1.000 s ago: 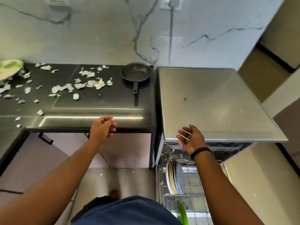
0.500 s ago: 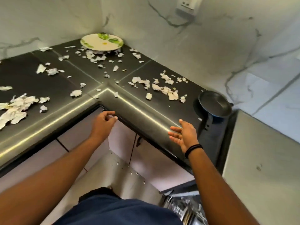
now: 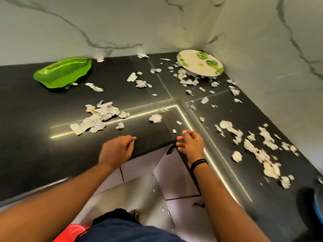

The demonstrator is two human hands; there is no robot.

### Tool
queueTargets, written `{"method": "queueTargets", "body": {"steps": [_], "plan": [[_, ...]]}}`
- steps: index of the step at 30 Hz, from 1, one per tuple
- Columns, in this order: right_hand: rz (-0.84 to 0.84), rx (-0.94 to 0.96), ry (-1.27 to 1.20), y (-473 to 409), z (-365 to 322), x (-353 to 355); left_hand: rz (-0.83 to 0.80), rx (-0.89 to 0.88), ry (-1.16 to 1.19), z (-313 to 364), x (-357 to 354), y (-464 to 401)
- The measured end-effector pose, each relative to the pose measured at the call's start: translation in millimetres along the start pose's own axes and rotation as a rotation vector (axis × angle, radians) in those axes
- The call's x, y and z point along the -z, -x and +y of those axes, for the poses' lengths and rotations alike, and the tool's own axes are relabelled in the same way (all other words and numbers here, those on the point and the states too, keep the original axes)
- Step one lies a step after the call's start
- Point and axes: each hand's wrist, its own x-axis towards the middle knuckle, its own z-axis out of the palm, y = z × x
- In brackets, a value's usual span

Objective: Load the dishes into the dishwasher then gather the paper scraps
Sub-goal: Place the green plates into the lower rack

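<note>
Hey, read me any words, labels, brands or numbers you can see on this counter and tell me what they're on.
None readable.
Paper scraps: faint marks, too blurred to read.
Plate: leaf pattern only, no text.
Green tray: no label visible.

Torn white paper scraps [image 3: 97, 117] strewn over the black countertop [image 3: 35, 110]; leaf-patterned plate [image 3: 200, 65] in the corner.

Corner counter [image 3: 43, 119], walls behind both runs. Plate [image 3: 201, 66] in the back corner, resting on scraps. Tray [image 3: 63, 72] back left. Paper scraps [image 3: 97, 117] strewn across the counter, heaps left-centre and along the right run. Both hands at the inner front edge.
</note>
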Motion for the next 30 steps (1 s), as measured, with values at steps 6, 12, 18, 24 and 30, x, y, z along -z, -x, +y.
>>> {"method": "queueTargets", "body": {"steps": [6,12,18,24,30], "plan": [[-0.260,0.383,0.297,-28.6,-4.9,-136.2,0.020,0.031,-0.028,-7.3,-4.0,-2.3],[-0.404,0.478,0.634,-66.5,-4.3,-210.3,0.066,0.035,0.035,-6.6,-1.2,-4.2],[-0.366,0.799,0.947,-94.8,16.4,-227.2,0.118,0.151,0.167,-7.9,-6.2,-2.8],[-0.327,0.874,0.987,-113.5,7.8,-247.4,0.508,0.267,0.375,-31.0,21.9,-67.8],[-0.317,0.892,0.997,-122.4,7.1,-250.0,0.856,1.083,0.673,-145.0,71.5,-189.0]]}}
